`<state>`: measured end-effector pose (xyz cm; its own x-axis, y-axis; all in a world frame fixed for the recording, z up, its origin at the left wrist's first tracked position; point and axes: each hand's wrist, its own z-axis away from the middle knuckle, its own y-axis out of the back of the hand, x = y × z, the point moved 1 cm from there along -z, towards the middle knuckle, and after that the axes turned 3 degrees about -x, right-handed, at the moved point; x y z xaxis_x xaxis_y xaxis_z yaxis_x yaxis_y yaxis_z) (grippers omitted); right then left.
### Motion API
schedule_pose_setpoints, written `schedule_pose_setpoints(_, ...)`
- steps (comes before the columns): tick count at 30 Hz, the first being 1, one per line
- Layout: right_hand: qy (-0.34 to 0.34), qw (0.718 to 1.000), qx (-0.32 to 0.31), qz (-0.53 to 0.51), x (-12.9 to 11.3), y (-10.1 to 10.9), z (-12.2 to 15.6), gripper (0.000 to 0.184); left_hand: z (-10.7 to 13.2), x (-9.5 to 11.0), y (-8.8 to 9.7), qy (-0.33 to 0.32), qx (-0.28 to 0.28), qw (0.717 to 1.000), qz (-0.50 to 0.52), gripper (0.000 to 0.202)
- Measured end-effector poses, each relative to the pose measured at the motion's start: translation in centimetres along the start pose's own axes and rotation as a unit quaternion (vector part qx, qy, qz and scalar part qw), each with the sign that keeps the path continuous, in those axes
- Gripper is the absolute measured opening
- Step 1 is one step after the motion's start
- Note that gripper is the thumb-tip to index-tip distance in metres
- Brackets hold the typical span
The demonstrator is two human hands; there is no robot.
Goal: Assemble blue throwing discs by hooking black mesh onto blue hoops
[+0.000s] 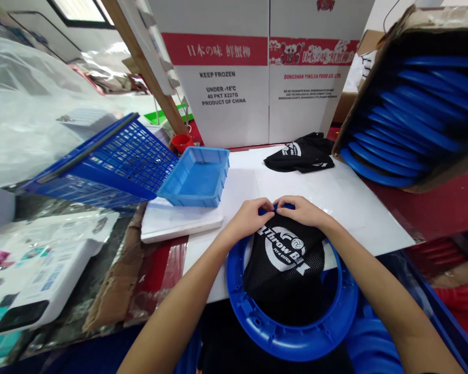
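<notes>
The blue ring [284,343] was held at the near edge of the white board [368,208], the left hand [253,215] pinched on its far rim where the black mesh cloth [283,249] met it. The cloth covered part of the opening, and just beside, the right hand [302,210] pinched the same rim. The step seemed to be fitting cloth edge to rim, the next move calling for steady thumb pressure and an even tuck along it.
</notes>
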<state>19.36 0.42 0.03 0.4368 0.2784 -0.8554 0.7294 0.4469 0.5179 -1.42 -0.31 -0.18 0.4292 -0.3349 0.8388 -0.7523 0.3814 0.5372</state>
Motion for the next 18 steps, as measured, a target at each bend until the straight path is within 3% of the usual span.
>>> schedule_pose_setpoints(9,-0.025,0.999,0.025,-0.009,0.17,-0.12,-0.18,0.007,-0.42,-0.79,-0.25,0.027,0.022,0.998,0.053,0.013)
schedule_pose_setpoints(18,-0.034,0.999,0.041,0.004,0.02,-0.27,-0.19,0.008,-0.33,-0.10,-0.65,0.038,0.048,0.998,0.025,0.010)
